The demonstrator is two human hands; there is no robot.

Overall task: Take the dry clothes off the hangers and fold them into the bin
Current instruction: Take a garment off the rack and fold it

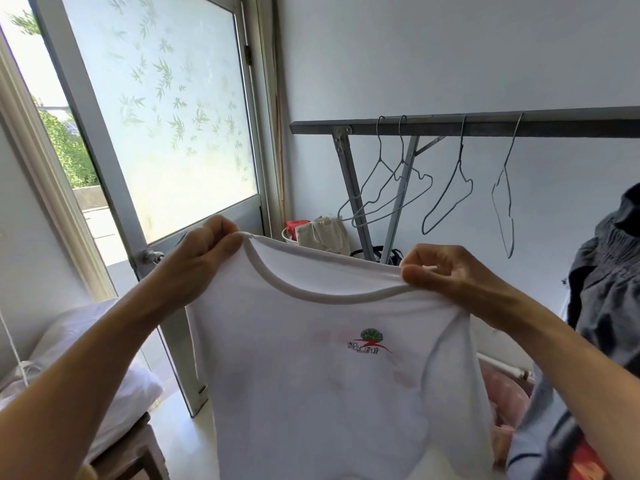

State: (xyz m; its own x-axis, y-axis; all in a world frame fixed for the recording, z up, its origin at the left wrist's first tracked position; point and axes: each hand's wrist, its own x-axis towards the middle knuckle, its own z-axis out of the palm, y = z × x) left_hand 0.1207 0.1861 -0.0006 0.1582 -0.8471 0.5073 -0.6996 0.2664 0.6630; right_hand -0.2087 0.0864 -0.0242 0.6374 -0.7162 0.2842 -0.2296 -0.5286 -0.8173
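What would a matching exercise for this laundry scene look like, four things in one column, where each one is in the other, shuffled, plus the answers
Things:
1. white T-shirt
2. wire hangers
3. dark garment
4. cream bag

Places:
A. hanging bare from the grey rail
B. in the corner by the door
C. pinched near the neckline by the left hand and right hand
D. at the right edge of view

Pairs: 1-C, 2-A, 3-D, 4-B
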